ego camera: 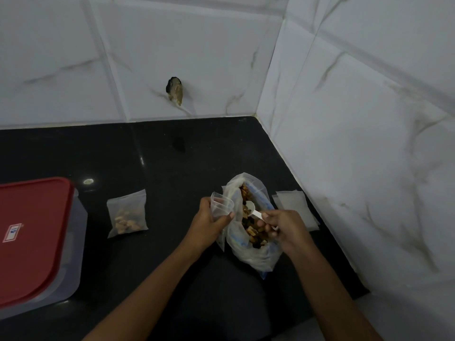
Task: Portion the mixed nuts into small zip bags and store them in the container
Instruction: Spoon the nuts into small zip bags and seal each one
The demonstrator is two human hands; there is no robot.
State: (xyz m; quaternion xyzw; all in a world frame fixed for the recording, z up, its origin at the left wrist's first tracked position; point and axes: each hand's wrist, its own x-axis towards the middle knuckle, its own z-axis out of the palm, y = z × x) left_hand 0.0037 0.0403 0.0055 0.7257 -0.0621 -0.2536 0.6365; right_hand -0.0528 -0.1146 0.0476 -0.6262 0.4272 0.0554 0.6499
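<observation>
Standing at a black worktop in a tiled corner. Grips with the left hand a small zip bag, empty, fingers curled round it, mouth up and open. Pinches with the right hand the handle of a white plastic spoon, bowl over the mixed nuts inside the big bag, open at the top. Big bag near the worktop's right edge, close to the side wall, small zip bag just beside its left rim. Between big bag and right edge: flat stack of empty zip bags. Toward the worktop's middle, apart from both hands: one filled zip bag, lying flat. At the left edge: clear container under a red lid. Rough dark hole in the back wall tile.
</observation>
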